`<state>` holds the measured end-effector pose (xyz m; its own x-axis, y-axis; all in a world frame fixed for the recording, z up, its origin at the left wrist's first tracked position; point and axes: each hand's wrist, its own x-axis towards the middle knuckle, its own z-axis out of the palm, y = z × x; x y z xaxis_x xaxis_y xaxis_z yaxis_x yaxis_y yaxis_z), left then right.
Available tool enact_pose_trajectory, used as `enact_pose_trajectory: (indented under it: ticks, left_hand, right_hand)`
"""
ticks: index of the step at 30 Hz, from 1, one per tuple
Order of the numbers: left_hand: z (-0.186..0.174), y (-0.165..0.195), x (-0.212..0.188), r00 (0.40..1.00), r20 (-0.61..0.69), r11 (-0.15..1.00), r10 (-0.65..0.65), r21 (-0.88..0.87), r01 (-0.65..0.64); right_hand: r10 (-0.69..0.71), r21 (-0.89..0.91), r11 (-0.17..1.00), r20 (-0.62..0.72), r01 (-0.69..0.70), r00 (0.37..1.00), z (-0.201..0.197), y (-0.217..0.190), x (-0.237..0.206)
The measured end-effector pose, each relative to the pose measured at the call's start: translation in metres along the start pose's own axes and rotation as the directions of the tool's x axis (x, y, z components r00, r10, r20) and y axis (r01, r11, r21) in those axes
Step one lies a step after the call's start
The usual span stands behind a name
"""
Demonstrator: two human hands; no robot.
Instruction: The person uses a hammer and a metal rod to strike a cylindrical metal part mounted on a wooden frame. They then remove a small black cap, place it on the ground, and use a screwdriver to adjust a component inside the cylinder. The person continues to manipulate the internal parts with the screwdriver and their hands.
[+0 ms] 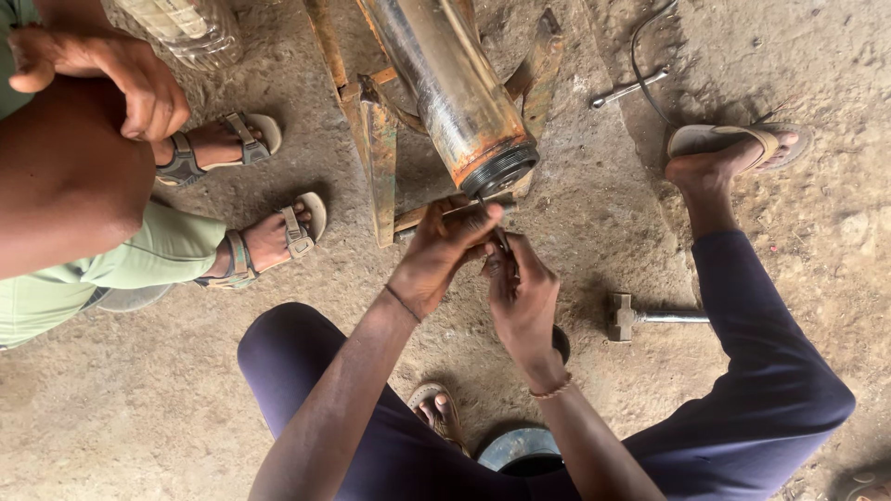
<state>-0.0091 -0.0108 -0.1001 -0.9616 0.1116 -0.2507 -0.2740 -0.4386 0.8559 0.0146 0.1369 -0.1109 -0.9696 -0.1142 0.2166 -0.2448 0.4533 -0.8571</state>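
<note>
My left hand [444,252] and my right hand [520,295] meet just below the open, threaded end of a long rusty metal cylinder [455,88]. Both pinch a thin metal tool or wire [499,237] between the fingertips; I cannot tell exactly what it is. The cylinder rests on a rusty metal stand [379,153] on the dirt floor. I squat with my knees spread, in dark blue trousers.
Another person in green shorts and sandals [297,227] squats at the left, a hand [111,70] on the knee. A hammer [640,317] lies right of my hands. A wrench-like tool [631,88] lies at the upper right. A dark round container [520,450] sits between my legs.
</note>
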Motion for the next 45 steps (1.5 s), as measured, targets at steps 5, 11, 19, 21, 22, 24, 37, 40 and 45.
enact_pose_trajectory:
  ticks: [5,11,19,21,22,24,37,40,45]
  left_hand:
    - [0.005,-0.007,0.001,0.985,-0.17,0.991,0.009,-0.131,-0.031]
    - [0.01,0.009,-0.01,0.985,-0.172,0.978,-0.02,-0.208,-0.017]
    - [0.016,0.011,-0.014,0.993,-0.117,0.974,-0.033,-0.225,0.006]
    - [0.016,0.011,-0.014,0.994,-0.113,0.98,-0.014,-0.201,-0.009]
    - [0.015,0.011,-0.014,0.993,-0.116,0.979,-0.006,-0.203,-0.017]
    - [0.015,0.011,-0.013,0.993,-0.118,0.978,0.006,-0.208,-0.031]
    - [0.015,-0.003,-0.005,0.996,-0.092,0.975,-0.014,-0.22,-0.007]
    - [0.014,0.0,-0.006,0.995,-0.097,0.976,-0.009,-0.218,-0.012]
    - [0.019,0.009,-0.012,0.997,-0.082,0.987,0.003,-0.158,-0.016]
  right_hand:
    - [-0.275,-0.102,0.96,-0.162,0.261,0.948,0.009,0.003,-0.01]
    - [0.081,0.521,0.852,-0.211,0.042,0.974,-0.014,-0.004,-0.023]
    - [0.318,0.847,0.178,0.432,-0.5,0.844,-0.023,0.001,-0.015]
    - [0.265,0.844,0.088,0.492,-0.529,0.829,-0.024,0.0,-0.01]
    - [0.275,0.84,0.046,0.509,-0.54,0.816,-0.025,-0.001,-0.008]
    - [0.309,0.854,0.062,0.476,-0.517,0.824,-0.028,-0.003,-0.005]
    - [-0.255,0.062,0.963,-0.1,0.262,0.962,-0.027,0.004,-0.017]
    - [-0.083,0.458,0.887,0.027,0.062,0.996,-0.03,0.006,-0.023]
    - [0.082,0.744,0.66,0.06,-0.099,0.995,-0.037,0.007,-0.033]
